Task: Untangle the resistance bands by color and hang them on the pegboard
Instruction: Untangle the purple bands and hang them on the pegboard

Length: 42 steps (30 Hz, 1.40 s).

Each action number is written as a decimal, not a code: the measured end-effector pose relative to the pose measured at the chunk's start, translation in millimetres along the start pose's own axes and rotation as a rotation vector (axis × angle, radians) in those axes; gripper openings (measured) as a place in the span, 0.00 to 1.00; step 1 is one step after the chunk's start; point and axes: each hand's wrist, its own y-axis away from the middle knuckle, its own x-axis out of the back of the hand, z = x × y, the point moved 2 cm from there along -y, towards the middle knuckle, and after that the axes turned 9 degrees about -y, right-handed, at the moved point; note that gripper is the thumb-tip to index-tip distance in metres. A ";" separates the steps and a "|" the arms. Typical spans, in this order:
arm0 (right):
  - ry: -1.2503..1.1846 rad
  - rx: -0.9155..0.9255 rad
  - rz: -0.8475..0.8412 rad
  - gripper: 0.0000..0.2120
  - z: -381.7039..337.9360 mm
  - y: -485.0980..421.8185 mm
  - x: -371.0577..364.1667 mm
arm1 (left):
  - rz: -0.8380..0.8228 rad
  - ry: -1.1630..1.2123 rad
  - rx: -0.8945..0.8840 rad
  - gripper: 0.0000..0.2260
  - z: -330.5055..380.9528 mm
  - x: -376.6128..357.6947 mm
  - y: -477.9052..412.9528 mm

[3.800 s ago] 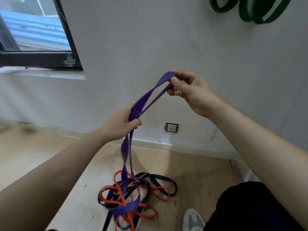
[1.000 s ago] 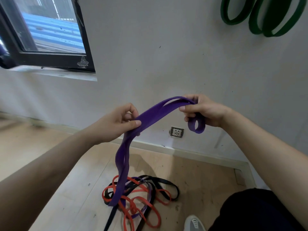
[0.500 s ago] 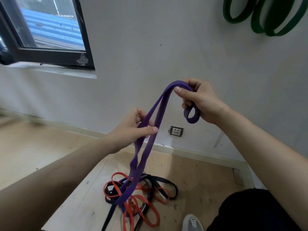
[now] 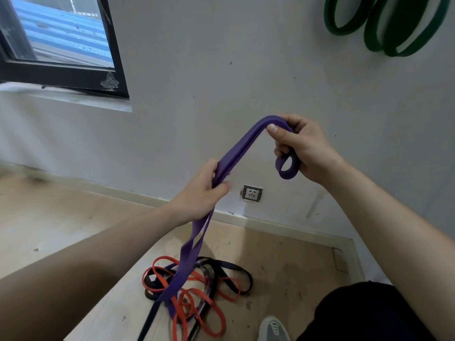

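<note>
A wide purple resistance band (image 4: pixel 242 143) stretches between both hands in front of the wall. My right hand (image 4: pixel 302 148) grips its upper end, and a short loop of it hangs below the fingers. Lower and to the left, my left hand (image 4: pixel 202 195) holds the doubled band. From there the band drops to the floor into a tangled pile of orange, black and purple bands (image 4: pixel 197 294). Green bands (image 4: pixel 384 25) hang on the wall at the top right; whatever holds them is out of view.
A dark-framed window (image 4: pixel 61 45) with a ledge fills the upper left. A wall socket (image 4: pixel 251 193) sits just above the baseboard behind the hands. The floor is pale wood. My shoe (image 4: pixel 273 328) and dark trouser leg (image 4: pixel 369 316) are at the bottom right.
My left hand slid up the band toward the right hand and the two are closer together. The right hand dipped, rose and dipped again, and a short loop of band now hangs below it.
</note>
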 end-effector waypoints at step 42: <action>0.246 0.094 0.023 0.07 15.6 0.4 -39.2 | -0.225 -0.123 0.111 0.10 -43.2 14.2 20.3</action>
